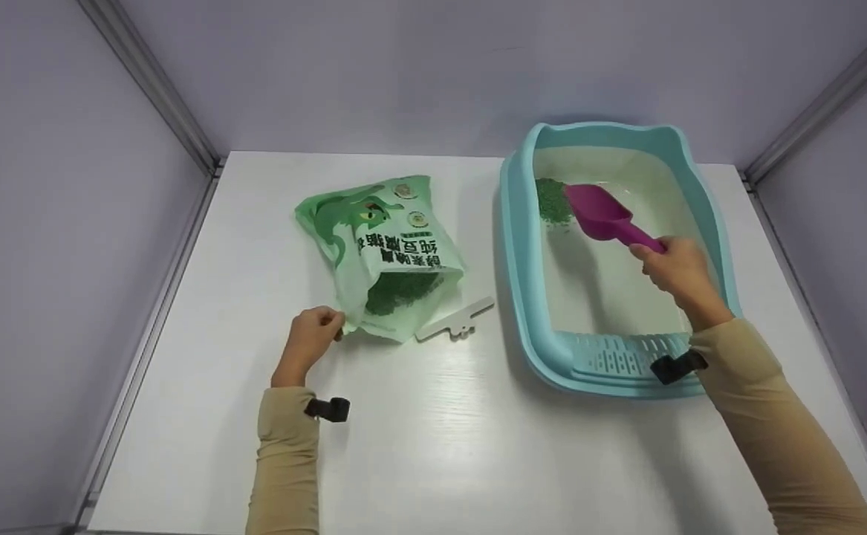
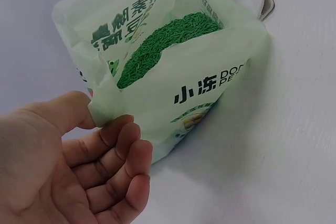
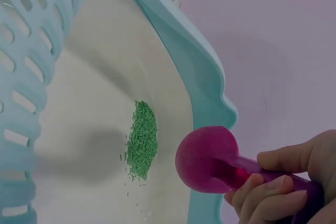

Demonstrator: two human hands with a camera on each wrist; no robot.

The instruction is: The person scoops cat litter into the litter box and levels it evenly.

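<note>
My left hand [image 1: 313, 338] pinches the near left corner of a green bag's mouth [image 1: 374, 245]; in the left wrist view, thumb and forefinger grip the film. Through the gaping mouth show green litter pellets [image 2: 163, 45]. With curled fingers my right hand [image 1: 682, 271] grips the handle of a magenta scoop [image 1: 598, 212], held over the blue litter box [image 1: 518, 260]. Beneath it, against the box's left side, lies a small heap of green pellets [image 3: 142, 142] with a few scattered grains. The scoop's bowl is tilted, and no pellets show in it.
A pale bag clip [image 1: 455, 321] lies on the white table [image 1: 433, 431] between bag and box. The box has a slotted step [image 1: 619, 355] at its near end. Walls [image 1: 374, 74] enclose the table at the back and both sides.
</note>
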